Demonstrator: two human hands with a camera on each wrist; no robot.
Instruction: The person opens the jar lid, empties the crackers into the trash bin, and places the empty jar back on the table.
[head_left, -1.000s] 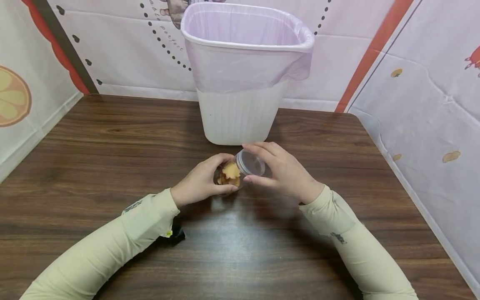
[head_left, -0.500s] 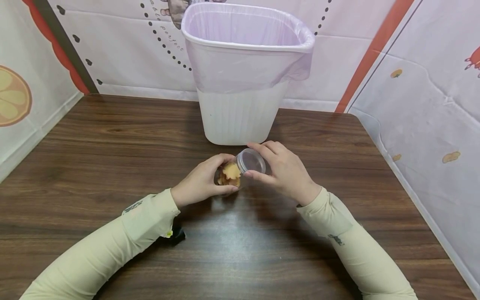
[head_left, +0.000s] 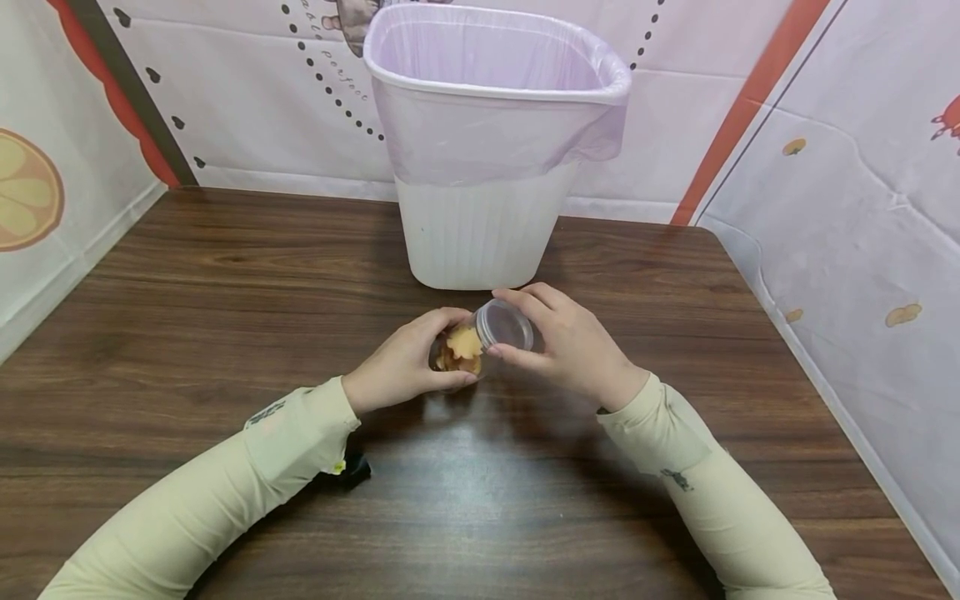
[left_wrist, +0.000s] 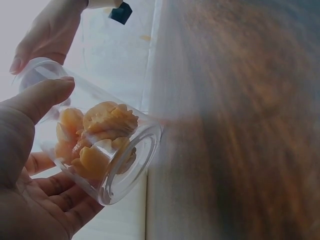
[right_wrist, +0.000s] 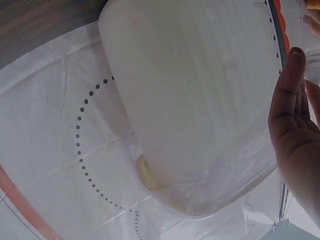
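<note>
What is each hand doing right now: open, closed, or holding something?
Left hand: holding the clear jar with yellow pieces inside.
Right hand: holding the jar's round end.

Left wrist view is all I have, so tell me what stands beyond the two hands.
Observer: The head view shows a white bin on the table.
Operator: Describe it further.
Observer: A pale purple bag lines it and hangs down its outside.
Operator: Now place the jar against that bin for me.
Observer: The left hand holds it on the person's side of the bin.
</note>
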